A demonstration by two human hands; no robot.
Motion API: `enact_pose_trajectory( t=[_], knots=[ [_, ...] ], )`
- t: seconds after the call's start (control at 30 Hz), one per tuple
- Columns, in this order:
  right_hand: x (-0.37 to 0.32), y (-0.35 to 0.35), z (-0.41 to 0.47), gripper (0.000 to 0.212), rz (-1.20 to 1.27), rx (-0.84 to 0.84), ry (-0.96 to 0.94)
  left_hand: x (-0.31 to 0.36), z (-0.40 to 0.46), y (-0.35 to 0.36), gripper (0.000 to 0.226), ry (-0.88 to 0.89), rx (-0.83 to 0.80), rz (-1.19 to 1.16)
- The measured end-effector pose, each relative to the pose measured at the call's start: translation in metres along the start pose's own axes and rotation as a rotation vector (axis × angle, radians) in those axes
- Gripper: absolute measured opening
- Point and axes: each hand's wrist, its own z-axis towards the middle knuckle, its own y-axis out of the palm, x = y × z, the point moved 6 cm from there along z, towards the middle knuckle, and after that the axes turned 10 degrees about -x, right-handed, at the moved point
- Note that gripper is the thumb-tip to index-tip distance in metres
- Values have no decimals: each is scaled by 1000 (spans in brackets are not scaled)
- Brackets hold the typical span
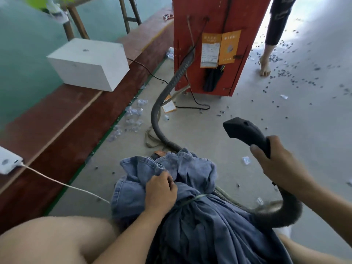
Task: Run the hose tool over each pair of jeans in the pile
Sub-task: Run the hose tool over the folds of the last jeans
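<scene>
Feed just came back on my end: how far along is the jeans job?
Nothing shows as finished. In hand: the right hand holds the hose tool lifted off the cloth, while the left hand grips the jeans, a bundle tied with cord. Left: bringing the nozzle down onto each pair.

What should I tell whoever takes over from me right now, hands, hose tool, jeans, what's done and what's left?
Left hand: fingers curled into the denim at the top of the bundle of jeans, which lies across the lap and is tied round with a cord.
Right hand: grips the handle of the hose tool, held up in the air, nozzle clear of the denim.
The grey hose runs along the floor to the red cabinet.
Done: nothing that shows; no finished pairs are set apart.
Left: bring the nozzle down and run it over each pair.
</scene>
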Motion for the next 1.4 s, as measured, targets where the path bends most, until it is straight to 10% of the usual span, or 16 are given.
enact_pose_trajectory(
  t=[0.2,0.3,0.4,0.53,0.83,1.03,1.13,1.27,1.4],
  knots=[
    [8,16,-9,34,-289,8,-22,11,8,2,41,-202,-90,513],
    [12,10,15,38,-362,-17,-14,39,32,-2,37,-36,-44,646],
    [12,11,45,40,-391,-105,-22,75,61,6,36,244,-64,231],
    [13,38,78,36,-416,-261,-16,66,107,16,29,14,-139,-350],
    [15,84,110,35,-366,-358,44,-13,134,45,85,-557,-253,-331],
    [-18,60,109,34,-387,-301,-100,64,63,-5,37,223,282,-245],
    [-37,54,105,27,-367,-256,-155,20,40,-42,47,-98,637,-163],
    [-46,57,93,22,-402,-292,-164,-68,66,-45,95,-730,205,-358],
    [-49,55,78,28,-386,-334,-198,-84,83,-37,25,-567,29,-668]
  ],
)
